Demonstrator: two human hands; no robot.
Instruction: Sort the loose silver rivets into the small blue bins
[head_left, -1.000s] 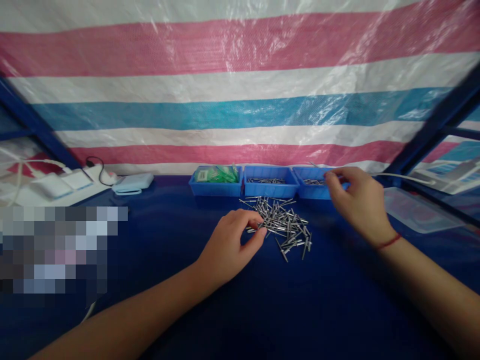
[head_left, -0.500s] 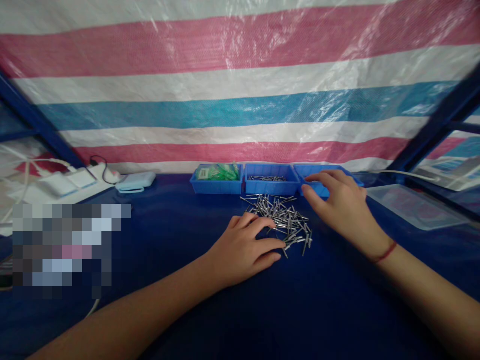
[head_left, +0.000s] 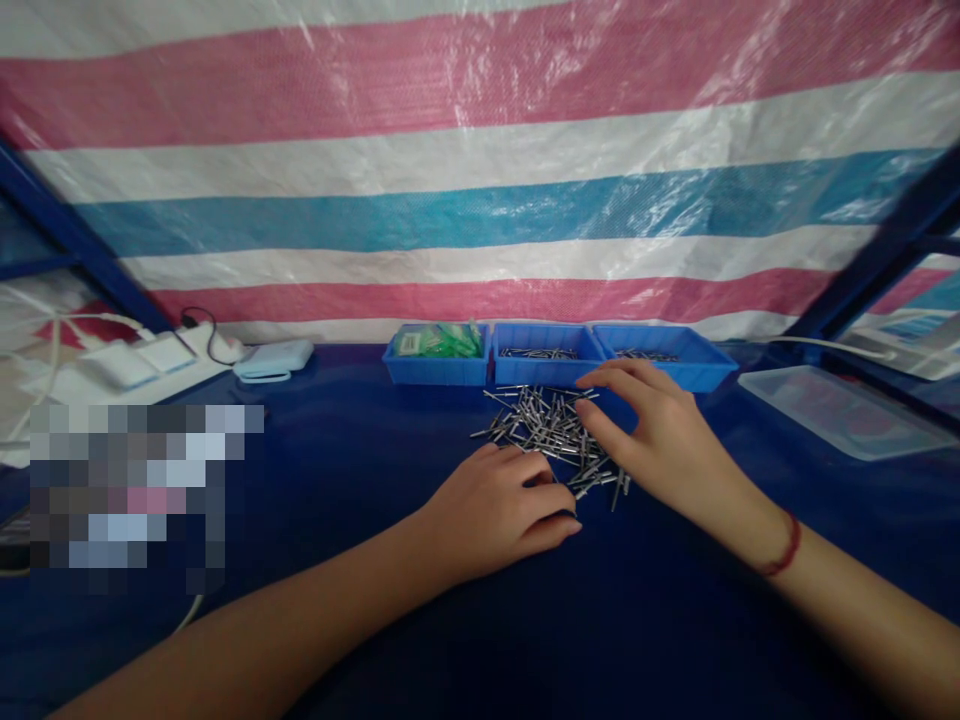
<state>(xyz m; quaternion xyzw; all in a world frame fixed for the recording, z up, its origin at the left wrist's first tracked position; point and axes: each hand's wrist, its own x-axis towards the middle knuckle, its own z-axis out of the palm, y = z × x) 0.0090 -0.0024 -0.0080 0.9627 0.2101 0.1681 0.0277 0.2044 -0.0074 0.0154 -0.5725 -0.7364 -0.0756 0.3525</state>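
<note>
A heap of small metal pins lies on the dark blue cloth in front of three blue bins. My left hand rests on the cloth at the heap's near left edge, fingers laid flat and pointing right, touching the nearest pins. My right hand reaches over the heap's right side with fingers stretched and spread, fingertips on the pins. A red string circles my right wrist. The left bin holds green packets. The middle bin and right bin each hold a few pins.
A clear plastic tray sits at the right. At the left are a power strip with white plugs and a pale blue box. A striped tarpaulin closes the back, between blue frame bars.
My right hand has drawn back from the right bin and come down onto the heap. My left hand has gone from a pinch at the heap's edge to lying flat on the cloth.
</note>
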